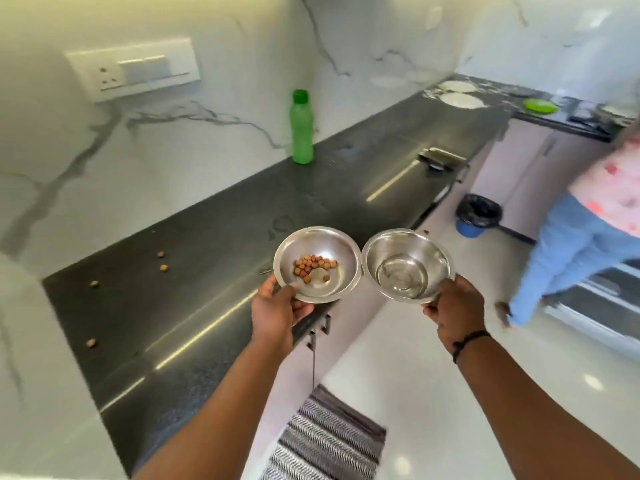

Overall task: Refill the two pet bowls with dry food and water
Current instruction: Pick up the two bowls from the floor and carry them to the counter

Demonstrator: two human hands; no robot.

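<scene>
Your left hand [277, 308] pinches the near rim of the food bowl [317, 264]; your right hand [453, 308] grips the water bowl [408, 265] the same way. Both bowls hang level, rims touching, at the counter [194, 271] edge. The kibble [314, 268] barely covers the base; the water appears shallow. Keep both rims level while carrying, and lower them flat onto the floor without tilting

Bright, soft-focus, edges warped, glare streaks on countertop [214, 244].
</scene>
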